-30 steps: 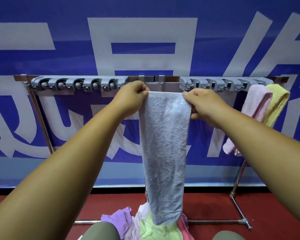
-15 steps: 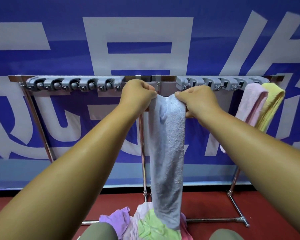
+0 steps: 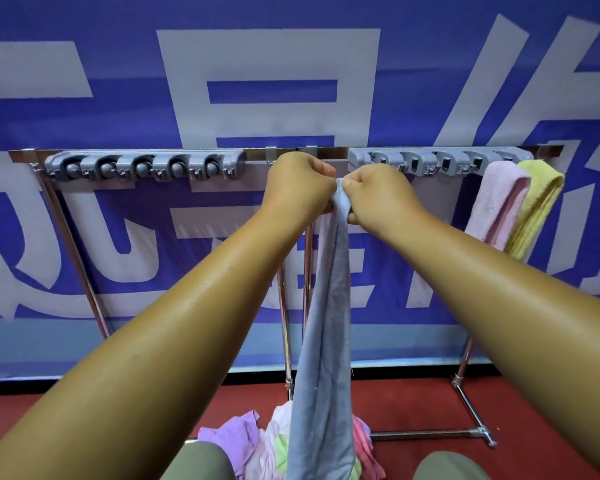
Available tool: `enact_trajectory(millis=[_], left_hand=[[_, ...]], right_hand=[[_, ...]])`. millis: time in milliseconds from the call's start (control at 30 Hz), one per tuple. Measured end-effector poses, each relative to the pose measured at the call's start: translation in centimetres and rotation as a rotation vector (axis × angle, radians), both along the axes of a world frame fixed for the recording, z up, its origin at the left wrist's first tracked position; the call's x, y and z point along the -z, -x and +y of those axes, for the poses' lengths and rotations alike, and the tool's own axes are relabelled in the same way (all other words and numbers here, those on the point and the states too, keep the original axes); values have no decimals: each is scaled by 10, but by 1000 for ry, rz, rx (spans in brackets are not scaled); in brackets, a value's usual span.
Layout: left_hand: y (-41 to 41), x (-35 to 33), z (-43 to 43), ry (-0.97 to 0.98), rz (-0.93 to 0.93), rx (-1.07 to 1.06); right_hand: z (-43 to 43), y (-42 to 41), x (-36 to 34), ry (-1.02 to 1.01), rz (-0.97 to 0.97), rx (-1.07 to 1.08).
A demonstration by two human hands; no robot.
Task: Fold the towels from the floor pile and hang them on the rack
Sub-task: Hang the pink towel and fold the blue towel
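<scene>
A pale blue towel (image 3: 326, 341) hangs straight down in the middle of the view, folded lengthwise into a narrow strip. My left hand (image 3: 297, 183) and my right hand (image 3: 378, 192) pinch its top edge, knuckles nearly touching, just in front of the metal rack's top bar (image 3: 329, 153). On the red floor below lies the pile of towels (image 3: 253, 441), purple, white, green and pink. A pink towel (image 3: 497, 202) and a yellow towel (image 3: 537, 206) hang folded at the rack's right end.
Grey clip holders sit along the rack's top bar, one row at the left (image 3: 142, 166) and one at the right (image 3: 430, 162). The rack's chrome legs (image 3: 465, 372) and foot bar stand on the red floor before a blue banner wall (image 3: 257, 81).
My hands have come together from about a towel's width apart, closing the towel's top edge into a narrow lengthwise fold. The towel hangs thinner than before.
</scene>
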State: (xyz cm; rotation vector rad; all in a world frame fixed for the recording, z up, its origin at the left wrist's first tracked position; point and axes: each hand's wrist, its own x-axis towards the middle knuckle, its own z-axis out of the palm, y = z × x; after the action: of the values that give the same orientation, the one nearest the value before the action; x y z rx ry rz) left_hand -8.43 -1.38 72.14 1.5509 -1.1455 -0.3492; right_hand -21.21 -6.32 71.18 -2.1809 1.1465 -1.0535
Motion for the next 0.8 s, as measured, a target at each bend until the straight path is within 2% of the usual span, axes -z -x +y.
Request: enact_trajectory(millis=[100, 233, 367, 467, 567, 667, 800], left_hand=[[2, 3, -2, 26, 6, 24], [3, 9, 1, 111, -59, 9], [3, 13, -1, 171, -73, -27], [1, 16, -1, 185, -92, -35], [-6, 20, 1, 169, -51, -34], [-20, 27, 4, 68, 91, 86], [-28, 44, 15, -72, 255, 402]], right_hand=[[2, 1, 1, -129, -72, -59], [5, 6, -7, -447, -439, -200], [3, 12, -3, -406, -449, -331], [5, 15, -2, -344, -436, -303], [4, 15, -6, -370, -506, -267], [4, 17, -12, -372, -542, -278], [-1, 21, -19, -340, -558, -312]])
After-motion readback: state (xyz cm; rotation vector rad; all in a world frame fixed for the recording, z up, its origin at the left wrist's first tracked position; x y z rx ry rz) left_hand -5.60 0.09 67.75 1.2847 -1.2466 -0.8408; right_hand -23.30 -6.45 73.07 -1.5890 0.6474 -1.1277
